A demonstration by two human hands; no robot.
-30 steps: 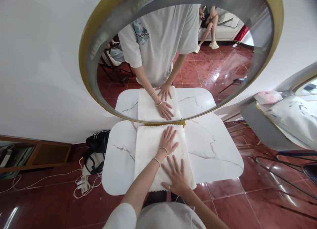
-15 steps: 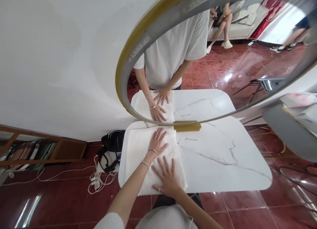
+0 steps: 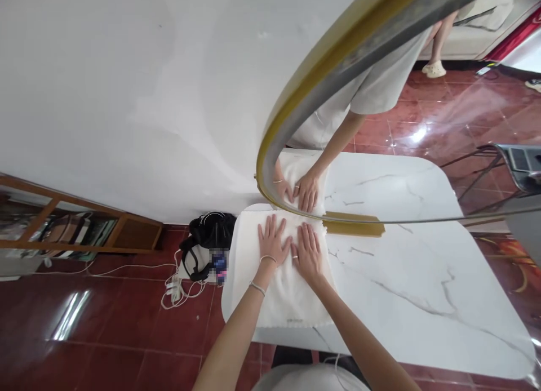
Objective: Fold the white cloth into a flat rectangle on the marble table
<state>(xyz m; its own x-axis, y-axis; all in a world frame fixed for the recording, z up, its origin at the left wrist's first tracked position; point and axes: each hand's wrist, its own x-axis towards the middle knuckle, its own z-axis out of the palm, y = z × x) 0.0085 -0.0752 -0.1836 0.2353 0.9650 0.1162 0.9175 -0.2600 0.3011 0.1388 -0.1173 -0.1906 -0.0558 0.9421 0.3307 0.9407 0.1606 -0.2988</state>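
A white cloth [image 3: 291,298] lies spread over the left end of the marble-patterned table [image 3: 401,272]. My left hand [image 3: 273,245] rests flat on its far half, fingers spread and pointing away from me; two bracelets circle that wrist. Just to the right, my right hand [image 3: 308,253] presses flat near the cloth's right edge, fingers stretched out, a ring on one finger. The two thumbs come close together. Small wrinkles run through the cloth around the hands. Neither hand grips anything.
A large gold-rimmed mirror [image 3: 422,120] leans over the table's far edge, above a gold strip [image 3: 357,225], and reflects my arms and a seated person's legs. Left on the floor are a black bag [image 3: 211,230] and white cables [image 3: 177,292]. A wooden cabinet [image 3: 139,233] stands beyond.
My right hand has moved forward over the cloth, from the near part to beside my left hand. The cloth's near edge sits differently, and the view has shifted left.
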